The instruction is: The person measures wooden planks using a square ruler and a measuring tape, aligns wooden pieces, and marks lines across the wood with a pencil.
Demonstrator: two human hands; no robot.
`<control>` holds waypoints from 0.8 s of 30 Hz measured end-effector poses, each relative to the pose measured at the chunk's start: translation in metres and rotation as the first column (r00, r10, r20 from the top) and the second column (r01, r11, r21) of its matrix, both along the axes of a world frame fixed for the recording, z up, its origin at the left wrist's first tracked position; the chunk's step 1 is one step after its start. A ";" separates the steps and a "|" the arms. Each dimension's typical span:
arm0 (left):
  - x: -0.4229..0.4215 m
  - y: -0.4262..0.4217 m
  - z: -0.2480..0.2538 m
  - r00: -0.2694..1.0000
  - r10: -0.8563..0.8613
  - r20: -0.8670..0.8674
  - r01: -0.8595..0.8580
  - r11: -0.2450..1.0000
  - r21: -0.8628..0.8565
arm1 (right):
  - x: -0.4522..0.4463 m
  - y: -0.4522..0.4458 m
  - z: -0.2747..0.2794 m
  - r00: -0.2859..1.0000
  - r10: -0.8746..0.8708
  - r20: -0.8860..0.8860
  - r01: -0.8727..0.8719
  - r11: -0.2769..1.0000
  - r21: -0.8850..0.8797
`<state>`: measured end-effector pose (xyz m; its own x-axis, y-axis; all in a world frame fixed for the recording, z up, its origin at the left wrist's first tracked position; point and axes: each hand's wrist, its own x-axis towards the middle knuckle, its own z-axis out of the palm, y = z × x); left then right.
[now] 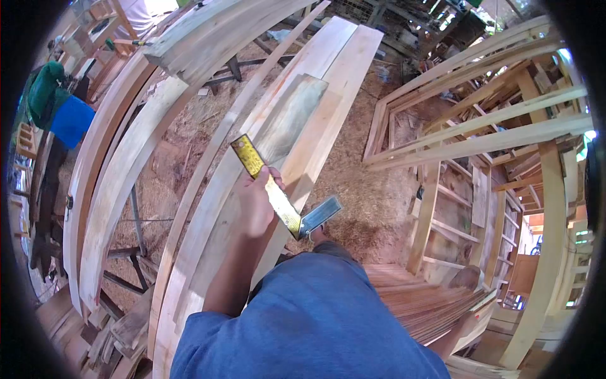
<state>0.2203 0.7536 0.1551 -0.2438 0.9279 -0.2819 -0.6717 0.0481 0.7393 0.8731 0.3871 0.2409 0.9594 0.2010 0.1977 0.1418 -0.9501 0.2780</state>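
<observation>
My left hand (pixel 255 199) is closed around the yellow, ruler-like blade of a try square (pixel 283 207). The blade slants over pale boards (pixel 331 95), and the square's grey metal stock points up to the right, above my foot. Beneath my hand, a shorter greyish board (pixel 293 117) lies on the longer ones. My right forearm reaches out at the lower right, beside a stack of thin reddish-brown strips (pixel 410 300). A brown rounded shape on that stack may be my right hand (pixel 467 278); its fingers cannot be made out.
Curved timbers (pixel 136 132) rest on metal supports at the left. Wooden frames (pixel 435 208) stand at the right. Shavings cover the floor (pixel 353 170). Scrap wood (pixel 120 335) is piled at the lower left. Green and blue cloth (pixel 71 121) shows at the far left.
</observation>
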 end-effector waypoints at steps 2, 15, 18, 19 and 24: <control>0.002 -0.008 -0.001 0.999 0.031 0.025 -0.030 0.999 -0.043 | -0.001 -0.001 -0.004 0.998 -0.058 0.002 0.058 0.998 -0.017; -0.039 -0.044 -0.024 0.977 0.205 -0.065 -0.214 0.957 -0.198 | -0.015 0.228 -0.081 0.414 0.885 -0.215 -0.744 0.465 0.480; -0.013 -0.043 0.000 0.987 -0.129 0.092 0.130 0.992 -0.004 | -0.261 0.334 -0.066 -0.044 0.922 -0.385 -0.543 0.301 0.784; -0.004 -0.039 0.002 0.986 -0.168 0.008 0.167 0.983 0.071 | -0.334 0.348 -0.044 -0.270 0.883 -0.383 -0.555 0.183 0.812; 0.017 -0.040 0.022 0.985 -0.146 -0.095 0.164 0.959 0.231 | -0.493 0.358 -0.030 -0.737 0.536 -0.413 -0.298 0.291 0.909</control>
